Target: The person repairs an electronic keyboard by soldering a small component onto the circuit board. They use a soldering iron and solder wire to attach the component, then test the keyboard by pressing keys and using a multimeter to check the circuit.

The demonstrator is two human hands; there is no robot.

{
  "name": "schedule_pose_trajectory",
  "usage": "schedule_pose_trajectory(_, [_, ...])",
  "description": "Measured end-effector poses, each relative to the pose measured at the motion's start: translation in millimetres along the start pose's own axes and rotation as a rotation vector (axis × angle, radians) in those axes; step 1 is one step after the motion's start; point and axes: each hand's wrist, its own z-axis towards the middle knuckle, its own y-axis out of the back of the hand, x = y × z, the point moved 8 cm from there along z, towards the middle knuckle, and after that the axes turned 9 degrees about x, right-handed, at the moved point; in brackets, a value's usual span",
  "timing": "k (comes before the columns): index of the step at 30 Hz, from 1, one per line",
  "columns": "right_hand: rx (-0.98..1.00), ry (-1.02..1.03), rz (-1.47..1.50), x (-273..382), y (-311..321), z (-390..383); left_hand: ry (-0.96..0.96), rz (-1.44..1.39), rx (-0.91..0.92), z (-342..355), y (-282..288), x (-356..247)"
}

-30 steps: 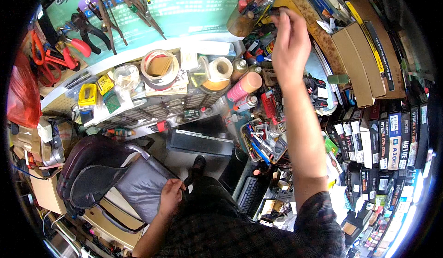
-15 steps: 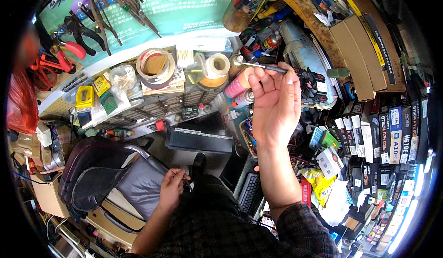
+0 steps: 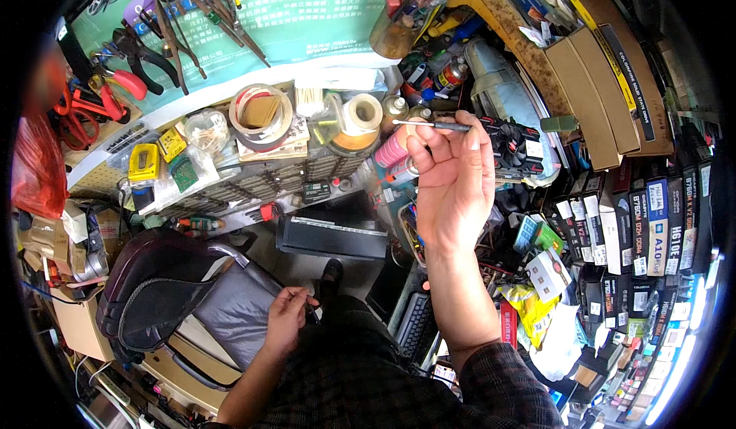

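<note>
Raised over the right end of the workbench, my right hand (image 3: 456, 191) is palm up. Its thumb and fingers pinch a small screwdriver (image 3: 437, 125), with a dark handle and a thin pale metal shaft pointing left. A pink roll (image 3: 392, 149) and small metal-topped bottles (image 3: 395, 107) stand just behind and left of that hand. Low beside my lap, my left hand (image 3: 287, 314) has its fingers curled together near the grey-seated chair (image 3: 241, 314). A small dark bit shows at its fingertips, too small to name.
Pliers (image 3: 142, 57) and tweezers lie on the green mat (image 3: 307, 23). Tape rolls (image 3: 261, 115) and cotton swabs (image 3: 309, 99) line the bench edge. Boxes (image 3: 655, 222) are packed on the right. A black case (image 3: 331, 233) and a keyboard (image 3: 414, 322) sit lower down.
My right hand has lowered slightly and shifted a little left with the screwdriver, which now lies nearly level. The left hand has dropped slightly. Both keep their grip.
</note>
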Motion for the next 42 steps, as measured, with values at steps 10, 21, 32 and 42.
schedule_pose_trajectory(10, [0.073,-0.1,0.047,-19.0,0.5,-3.3,-0.049,-0.032,-0.063,-10.6,-19.5,-39.4])
schedule_pose_trajectory(21, [0.792,-0.566,-0.403,-92.6,-76.3,-177.0,-0.739,0.008,-0.118,-144.9,-62.7,-188.8])
schedule_pose_trajectory(32, [1.248,0.129,-0.477,-53.8,-215.8,-271.2,-0.674,-0.515,-0.124,-236.9,12.7,-105.3])
schedule_pose_trajectory(42, [0.521,-1.291,0.328,-127.6,-301.9,-466.0,-0.774,-0.71,-0.254,-408.3,146.3,-0.5])
